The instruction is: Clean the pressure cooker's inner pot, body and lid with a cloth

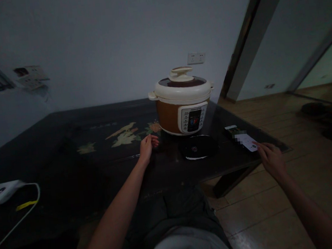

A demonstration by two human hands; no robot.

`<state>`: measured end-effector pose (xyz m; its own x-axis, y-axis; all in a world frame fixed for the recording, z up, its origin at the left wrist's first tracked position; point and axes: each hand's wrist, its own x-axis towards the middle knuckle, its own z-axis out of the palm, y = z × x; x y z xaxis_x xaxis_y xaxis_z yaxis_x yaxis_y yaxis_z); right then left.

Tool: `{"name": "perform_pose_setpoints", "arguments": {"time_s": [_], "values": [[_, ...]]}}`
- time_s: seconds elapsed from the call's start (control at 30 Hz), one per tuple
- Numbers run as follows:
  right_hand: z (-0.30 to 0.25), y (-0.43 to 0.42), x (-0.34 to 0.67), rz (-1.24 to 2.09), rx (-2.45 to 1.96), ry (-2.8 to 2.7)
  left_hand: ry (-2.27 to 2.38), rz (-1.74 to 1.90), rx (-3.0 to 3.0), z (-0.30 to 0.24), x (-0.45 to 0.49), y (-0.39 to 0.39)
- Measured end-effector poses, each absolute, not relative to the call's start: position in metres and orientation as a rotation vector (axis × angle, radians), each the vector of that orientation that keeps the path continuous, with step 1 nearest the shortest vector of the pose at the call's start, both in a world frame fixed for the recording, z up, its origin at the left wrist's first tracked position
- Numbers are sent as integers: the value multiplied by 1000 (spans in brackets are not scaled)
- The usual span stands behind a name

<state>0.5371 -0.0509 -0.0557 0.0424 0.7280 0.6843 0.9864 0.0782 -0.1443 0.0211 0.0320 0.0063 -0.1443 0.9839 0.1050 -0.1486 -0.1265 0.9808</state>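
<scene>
My left hand [149,146] rests on its side on the dark table [87,185], with the fingers loosely curled together and nothing visible in them. At the right, my right hand [271,157] reaches to a phone [247,142] lying on the table. Its index finger is stretched out at the near end of the lit screen; the other fingers are partly hidden. Between my hands lies a flat black oval case [201,147] with a small emblem. Behind it stands a brown and cream electric pressure cooker [169,114], lid on, its control panel facing me.
A white power strip [3,193] with a cable and a yellow tag [26,205] lies at the table's left. A wall socket [196,58] is behind the cooker. Painted flowers and a bird [123,136] decorate the tabletop. Tiled floor [257,201] extends on the right.
</scene>
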Motion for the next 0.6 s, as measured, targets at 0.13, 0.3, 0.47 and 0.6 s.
{"name": "perform_pose_setpoints", "arguments": {"time_s": [0.13, 0.3, 0.47, 0.6], "values": [[-57, -49, 539, -491, -1758, -1695, 1132, 1464, 1101, 6, 21, 33], [-55, -48, 536, -473, -1759, -1659, 1129, 1467, 1099, 5, 21, 34], [-54, -49, 536, -497, -1724, -1733, 1128, 1464, 1097, 5, 21, 34], [-59, -48, 540, -550, -1756, -1725, 1123, 1468, 1100, 5, 21, 34]]}}
